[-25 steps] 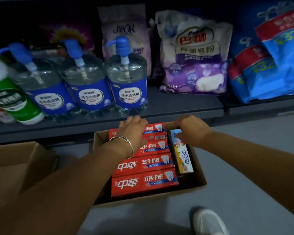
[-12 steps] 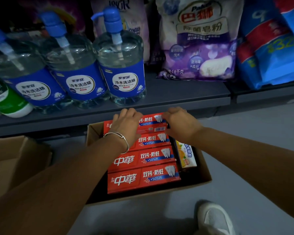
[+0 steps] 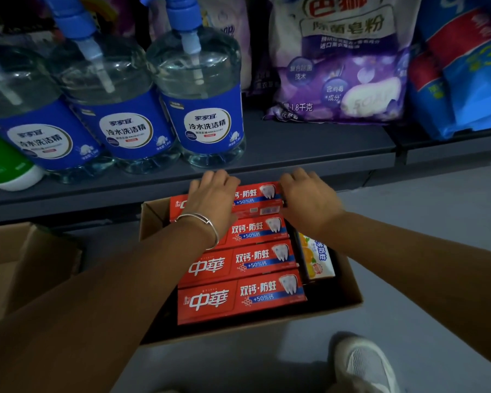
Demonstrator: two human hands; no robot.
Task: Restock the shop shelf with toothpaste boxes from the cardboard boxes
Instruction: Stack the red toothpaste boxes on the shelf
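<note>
red toothpaste box (image 3: 255,198) gripped at both ends by left hand (image 3: 213,204) and right hand (image 3: 309,202) fingers.

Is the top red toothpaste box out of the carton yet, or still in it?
Still in: the farthest red toothpaste box lies in the brown cardboard carton, slightly raised, with the left hand and right hand on its ends.

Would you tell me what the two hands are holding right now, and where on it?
Both hands are on the farthest red toothpaste box in the cardboard box: the left hand over its left half, the right hand at its right end. A true grip cannot be confirmed.
</note>
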